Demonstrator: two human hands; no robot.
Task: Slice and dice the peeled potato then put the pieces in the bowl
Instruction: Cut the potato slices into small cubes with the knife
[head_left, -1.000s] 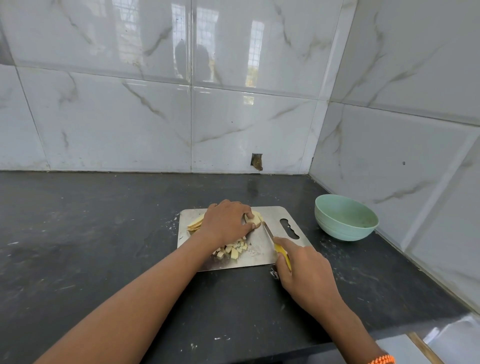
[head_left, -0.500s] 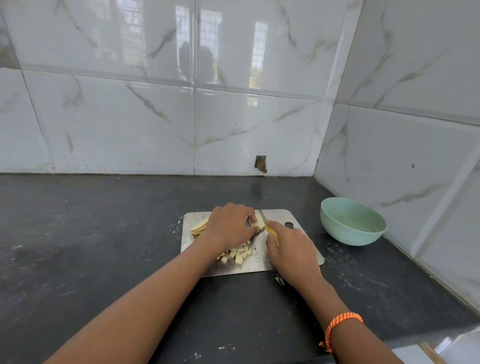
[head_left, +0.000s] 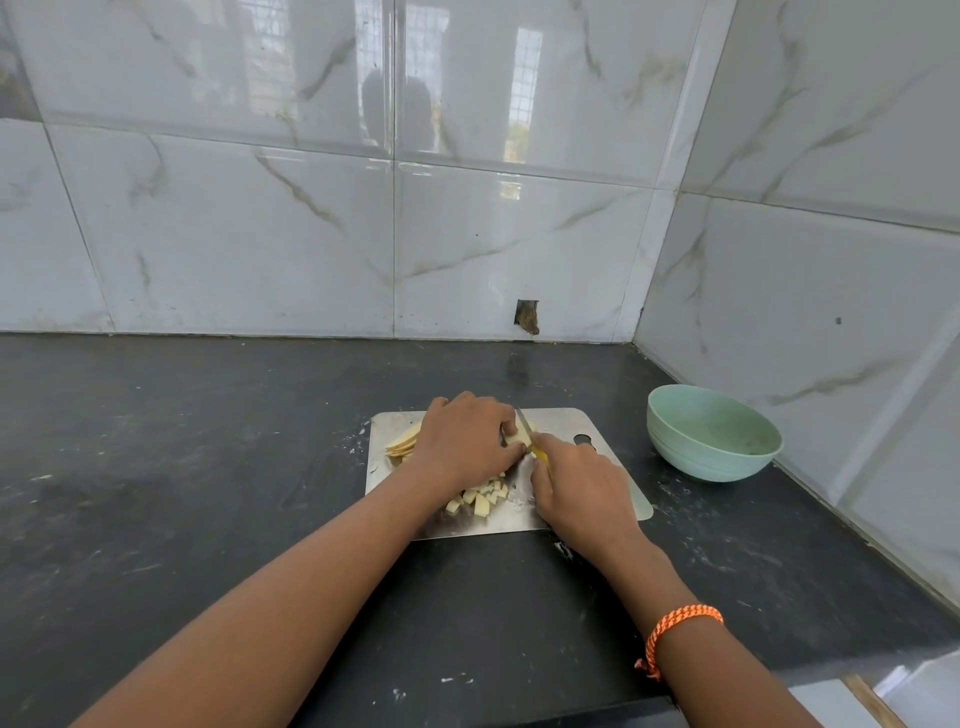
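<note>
**A:** Moved forward since a second ago, that right hand (head_left: 582, 491): from the near edge of the board up to the far half, right against the left one. Knife (head_left: 525, 427) gone with it, from lying flat and pointing away to tipped up with the blade at the left fingertips. Bracelet now in shot too.

**B:** Same here. Left hand (head_left: 465, 441) barely shifted though. Still arched over the potato slices (head_left: 404, 444), fingers curled down and pressing on them. Only the pale fanned edges poking out on the left side, plus a sliver by the blade.

**A:** And the right? Wrapped round the yellow handle (head_left: 540, 455), fingers closed tight on it. Most of the handle hidden inside the fist.

**B:** Yep. Steel cutting board (head_left: 613, 488) under all of it, on the dark counter (head_left: 208, 467). Little heap of diced cubes (head_left: 480, 499) on the near half of the board, just below the left wrist. No clean count on those, too small and bunched.

**A:** Bowl?

**B:** Pale green bowl (head_left: 711, 457) off to the right of the board, near the corner of the tiled wall (head_left: 519, 234). Not touching the board. Nothing visible inside, just bare green interior with a faint smudge. So 0 pieces in there, all potato still on the board.

**A:** Orange braided bracelet (head_left: 675, 626) on the right wrist, for what it's worth. Bits of white starch scattered on the counter round the board.
</note>
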